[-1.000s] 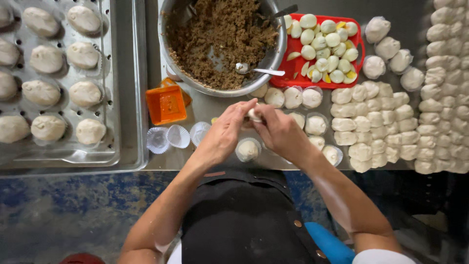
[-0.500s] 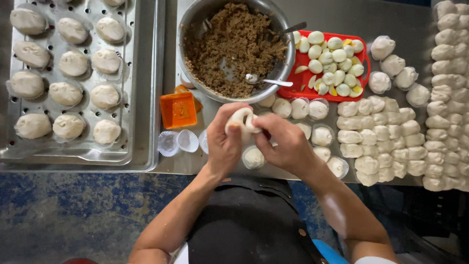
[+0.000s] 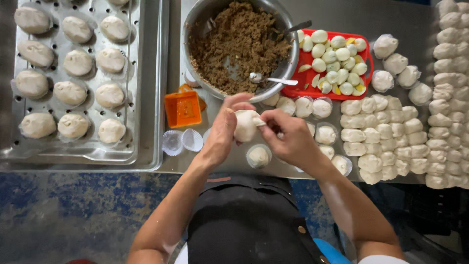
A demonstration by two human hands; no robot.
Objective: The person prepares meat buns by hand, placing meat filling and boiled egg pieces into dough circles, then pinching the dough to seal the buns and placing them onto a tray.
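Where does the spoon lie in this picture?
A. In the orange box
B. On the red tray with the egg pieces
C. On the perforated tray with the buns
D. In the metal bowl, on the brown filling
D: the spoon rests inside the metal bowl, its head on the brown filling, near the rim beside the red tray.

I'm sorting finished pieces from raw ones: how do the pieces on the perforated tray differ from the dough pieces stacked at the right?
The buns on the perforated tray are smooth and rounded, while the dough pieces at the right look lumpy and blocky. The tray buns lie spaced apart in rows; the dough pieces are packed touching each other. The tray buns sit on the perforated tray, the dough pieces on the plain metal table. Both are pale white dough.
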